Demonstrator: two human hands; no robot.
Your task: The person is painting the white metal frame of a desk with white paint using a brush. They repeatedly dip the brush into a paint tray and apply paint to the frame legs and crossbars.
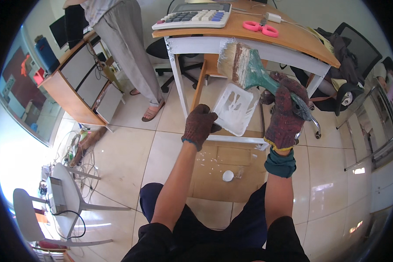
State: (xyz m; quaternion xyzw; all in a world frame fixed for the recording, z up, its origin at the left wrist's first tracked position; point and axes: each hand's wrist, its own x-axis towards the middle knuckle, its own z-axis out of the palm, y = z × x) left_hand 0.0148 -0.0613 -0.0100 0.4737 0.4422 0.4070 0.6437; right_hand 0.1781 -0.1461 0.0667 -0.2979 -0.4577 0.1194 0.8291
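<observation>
My right hand (286, 111), in a dark red knit glove, is closed round the green handle of a wide paintbrush (254, 70). Its bristles point left, against or just in front of the white front rail of the desk (192, 45); I cannot tell whether they touch. My left hand (198, 125), gloved the same way, grips the left edge of a white plastic paint tray (236, 109). The tray is tilted, with white paint smeared inside. It hangs below the brush, in front of the desk's open underside.
On the wooden desktop lie a calculator (194, 16) and pink-handled scissors (260, 29). Paint-spotted cardboard (222, 168) with a white lid (228, 176) covers the floor between my knees. A person (126, 48) stands at the far left. White chair (70, 203) at left, black office chair (345, 65) at right.
</observation>
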